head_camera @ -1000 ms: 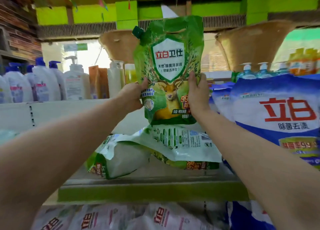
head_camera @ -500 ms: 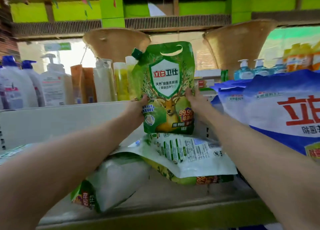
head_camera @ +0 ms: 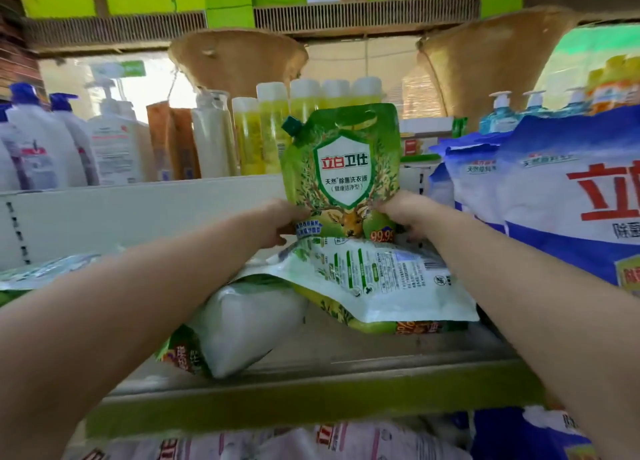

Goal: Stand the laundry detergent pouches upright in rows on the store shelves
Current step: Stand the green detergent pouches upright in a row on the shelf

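A green detergent pouch with a deer and a shield label stands upright at the back of the shelf. My left hand grips its lower left edge and my right hand grips its lower right edge. Its base is hidden behind a pouch lying flat, white back side up. A second flat pouch lies to the left, under my left forearm. A third flat one shows at the far left.
Large blue and white detergent bags stand tight on the right. Behind a white divider are pump bottles and yellow bottles. More pouches lie on the shelf below. Woven baskets hang above.
Both hands have lowered the green pouch from up high to the back of the shelf, behind the flat pouches. The view has moved closer.
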A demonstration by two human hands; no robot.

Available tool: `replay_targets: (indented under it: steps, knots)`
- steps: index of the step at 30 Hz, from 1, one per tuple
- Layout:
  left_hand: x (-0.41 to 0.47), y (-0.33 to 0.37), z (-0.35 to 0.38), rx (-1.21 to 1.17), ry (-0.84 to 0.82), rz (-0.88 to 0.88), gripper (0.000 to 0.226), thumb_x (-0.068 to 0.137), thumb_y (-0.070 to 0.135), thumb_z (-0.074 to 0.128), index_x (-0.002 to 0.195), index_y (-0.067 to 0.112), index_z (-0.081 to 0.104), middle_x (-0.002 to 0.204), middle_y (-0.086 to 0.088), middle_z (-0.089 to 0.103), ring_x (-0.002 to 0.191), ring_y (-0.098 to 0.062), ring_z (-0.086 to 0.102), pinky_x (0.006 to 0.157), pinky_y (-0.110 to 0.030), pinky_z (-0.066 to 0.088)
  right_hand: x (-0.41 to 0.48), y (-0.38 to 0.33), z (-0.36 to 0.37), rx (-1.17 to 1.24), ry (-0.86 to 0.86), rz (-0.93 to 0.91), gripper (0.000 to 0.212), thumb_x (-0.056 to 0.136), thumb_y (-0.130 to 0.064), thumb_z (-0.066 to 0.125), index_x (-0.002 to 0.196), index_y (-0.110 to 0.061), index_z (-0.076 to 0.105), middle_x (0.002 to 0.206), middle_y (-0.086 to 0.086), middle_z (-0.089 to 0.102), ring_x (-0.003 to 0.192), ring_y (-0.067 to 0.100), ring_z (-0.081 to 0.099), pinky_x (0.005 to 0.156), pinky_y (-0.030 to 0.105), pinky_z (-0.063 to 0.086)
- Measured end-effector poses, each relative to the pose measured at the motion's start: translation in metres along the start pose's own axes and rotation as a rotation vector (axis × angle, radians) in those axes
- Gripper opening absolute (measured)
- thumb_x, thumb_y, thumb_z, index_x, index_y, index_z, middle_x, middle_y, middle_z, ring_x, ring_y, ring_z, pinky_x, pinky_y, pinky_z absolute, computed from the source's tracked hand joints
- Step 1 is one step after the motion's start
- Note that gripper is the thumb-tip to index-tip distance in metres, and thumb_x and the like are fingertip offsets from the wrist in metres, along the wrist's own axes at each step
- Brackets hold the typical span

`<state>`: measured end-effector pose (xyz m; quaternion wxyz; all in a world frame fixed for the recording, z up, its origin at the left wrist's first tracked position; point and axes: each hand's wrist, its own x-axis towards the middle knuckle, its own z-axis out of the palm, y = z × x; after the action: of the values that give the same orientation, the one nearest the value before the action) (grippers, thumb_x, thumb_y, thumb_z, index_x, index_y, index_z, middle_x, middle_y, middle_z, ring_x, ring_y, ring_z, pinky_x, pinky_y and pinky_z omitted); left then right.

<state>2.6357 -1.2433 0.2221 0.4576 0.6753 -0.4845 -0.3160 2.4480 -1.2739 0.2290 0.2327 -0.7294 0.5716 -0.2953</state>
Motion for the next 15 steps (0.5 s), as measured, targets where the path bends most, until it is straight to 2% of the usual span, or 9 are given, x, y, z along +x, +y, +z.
replay_targets:
  steps: [2, 4, 6, 7, 9, 12, 15]
  knots:
    - [-0.012, 0.002, -0.008, 0.136, 0.051, 0.036, 0.015, 0.089, 0.024, 0.06, 0.092, 0.009, 0.058, 0.086, -0.005, 0.061, 0.081, -0.019, 0.055, 0.063, -0.025, 0.038, -0.013, -0.007, -0.003, -0.185, 0.056, -0.109, 0.04, 0.1, -0.028, 0.037, 0.125, 0.001, 0.049, 0.119, 0.017, 0.055, 0.107, 0.029, 0.053, 0.089, 0.035, 0.045]
    - [-0.027, 0.001, -0.013, 0.19, 0.058, 0.056, 0.017, 0.091, 0.023, 0.058, 0.101, 0.01, 0.058, 0.085, -0.002, 0.061, 0.086, -0.019, 0.056, 0.064, -0.025, 0.041, -0.03, -0.013, -0.001, -0.24, 0.082, -0.219, 0.036, 0.097, -0.032, 0.042, 0.114, -0.003, 0.055, 0.098, 0.01, 0.055, 0.087, 0.024, 0.054, 0.073, 0.033, 0.047]
    - [-0.043, -0.001, -0.017, 0.248, 0.047, 0.074, 0.016, 0.091, 0.023, 0.057, 0.101, 0.011, 0.059, 0.08, 0.0, 0.06, 0.075, -0.016, 0.059, 0.062, -0.024, 0.043, -0.056, -0.019, 0.007, -0.274, 0.078, -0.324, 0.034, 0.092, -0.04, 0.049, 0.104, -0.009, 0.056, 0.098, 0.009, 0.056, 0.08, 0.021, 0.054, 0.063, 0.031, 0.047]
    - [-0.052, -0.003, -0.018, 0.307, 0.051, 0.088, 0.017, 0.091, 0.023, 0.058, 0.101, 0.011, 0.06, 0.079, 0.0, 0.061, 0.071, -0.013, 0.058, 0.061, -0.023, 0.043, -0.066, -0.02, 0.014, -0.355, 0.057, -0.39, 0.038, 0.09, -0.045, 0.05, 0.102, -0.009, 0.055, 0.104, 0.011, 0.054, 0.083, 0.023, 0.054, 0.066, 0.032, 0.048]
    - [-0.065, -0.007, -0.017, 0.437, 0.088, 0.134, 0.025, 0.089, 0.026, 0.06, 0.106, 0.007, 0.065, 0.086, -0.004, 0.064, 0.076, -0.015, 0.058, 0.067, -0.025, 0.044, -0.086, -0.023, 0.027, -0.458, -0.071, -0.519, 0.045, 0.088, -0.046, 0.05, 0.112, -0.009, 0.054, 0.119, 0.012, 0.052, 0.101, 0.028, 0.053, 0.083, 0.039, 0.049]
    - [-0.079, -0.012, -0.016, 0.591, 0.161, 0.158, 0.038, 0.088, 0.029, 0.06, 0.116, 0.004, 0.065, 0.111, -0.011, 0.065, 0.09, -0.02, 0.053, 0.078, -0.025, 0.04, -0.104, -0.026, 0.034, -0.432, -0.24, -0.602, 0.05, 0.09, -0.04, 0.042, 0.13, -0.01, 0.047, 0.134, 0.013, 0.051, 0.118, 0.028, 0.05, 0.098, 0.038, 0.044]
    - [-0.09, -0.012, -0.016, 0.645, 0.187, 0.131, 0.038, 0.089, 0.031, 0.058, 0.118, 0.007, 0.065, 0.125, -0.011, 0.062, 0.092, -0.018, 0.049, 0.08, -0.024, 0.037, -0.105, -0.016, 0.03, -0.507, -0.382, -0.59, 0.071, 0.086, -0.041, 0.051, 0.145, -0.015, 0.021, 0.151, 0.006, 0.031, 0.137, 0.029, 0.03, 0.112, 0.042, 0.03]
